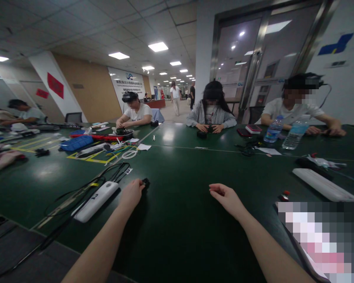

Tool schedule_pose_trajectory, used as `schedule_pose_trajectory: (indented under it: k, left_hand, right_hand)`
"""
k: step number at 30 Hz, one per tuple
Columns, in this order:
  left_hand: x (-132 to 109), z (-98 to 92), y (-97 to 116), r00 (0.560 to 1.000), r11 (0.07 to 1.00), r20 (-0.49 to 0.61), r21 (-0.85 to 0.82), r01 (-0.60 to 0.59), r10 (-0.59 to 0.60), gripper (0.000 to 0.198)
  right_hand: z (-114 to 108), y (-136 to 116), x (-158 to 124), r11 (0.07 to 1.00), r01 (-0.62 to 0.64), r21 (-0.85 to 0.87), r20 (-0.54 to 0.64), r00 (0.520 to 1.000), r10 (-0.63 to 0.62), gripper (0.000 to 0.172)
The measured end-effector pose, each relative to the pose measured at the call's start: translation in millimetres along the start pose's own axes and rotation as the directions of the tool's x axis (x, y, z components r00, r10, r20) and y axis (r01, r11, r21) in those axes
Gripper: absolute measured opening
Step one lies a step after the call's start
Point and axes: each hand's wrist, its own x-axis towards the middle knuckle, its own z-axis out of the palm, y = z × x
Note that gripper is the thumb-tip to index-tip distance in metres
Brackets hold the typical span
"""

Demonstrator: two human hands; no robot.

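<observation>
My left hand (131, 193) rests on the dark green table (177, 220) with its fingers closed around a small black object (145, 183) that pokes out past the fingertips. My right hand (226, 197) lies a forearm's width to the right, fingers loosely curled, with nothing visible in it. A white power strip (96, 201) with black cables (85, 186) lies just left of my left hand.
Another white power strip (323, 184) lies at the right, with a small red-tipped item (284, 194) near it. Two water bottles (295, 133) stand at the far right. Three people sit opposite, handling small black objects. A blue tray (76, 142) and tools lie at the far left.
</observation>
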Motion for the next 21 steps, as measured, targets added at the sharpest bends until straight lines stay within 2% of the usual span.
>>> schedule_pose_trajectory:
  k: [5,12,21]
  left_hand:
    - [-2.7,-2.3,1.3,0.998,0.998,0.006,0.016,-0.058,0.058,0.021]
    - [-6.1,-7.0,-0.4,1.000,0.994,0.010,-0.109,-0.027,0.029,0.031]
    - [-1.4,-0.7,-9.3,1.000,0.987,-0.017,-0.159,-0.029,0.026,0.026]
  right_hand:
    - [-1.0,-1.3,-1.2,1.000,-0.002,-0.012,0.006,1.000,0.002,0.028]
    - [-1.0,-1.5,-1.2,1.000,0.006,-0.005,0.006,1.000,-0.006,0.027]
    - [-1.4,-1.7,-0.9,1.000,-0.011,-0.007,0.006,1.000,0.011,0.027]
